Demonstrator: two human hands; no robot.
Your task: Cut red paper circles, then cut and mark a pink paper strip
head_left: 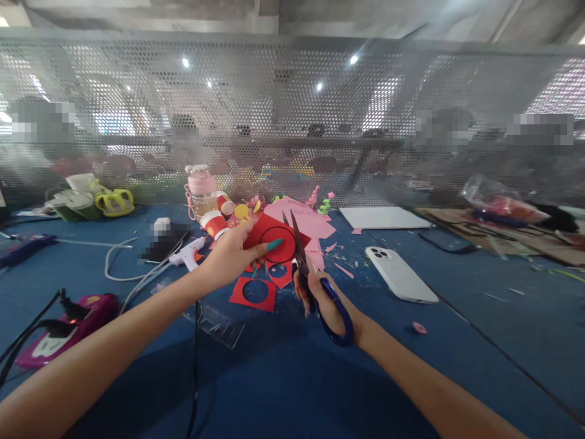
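My left hand (235, 251) pinches a piece of red paper (269, 227) with a dark circle drawn on it, the thumb lying across the circle. My right hand (322, 292) has its fingers in the handles of blue-handled scissors (336, 314). Their blades stand apart and point up at the right part of the red paper. Below, a red paper offcut (237, 294) with a round hole lies on the table, with another holed offcut (284, 279) beside it. Pink paper (304, 213) is spread behind the hands.
A white glue gun (186, 253), a pink bottle (201, 189) and red cups (214, 224) stand or lie left of centre. A purple power strip (91, 311) is at left, a clear stencil (222, 323) in front. At right lie a white phone (400, 274) and white sheet (384, 217). Perforated metal screen (274, 110) behind.
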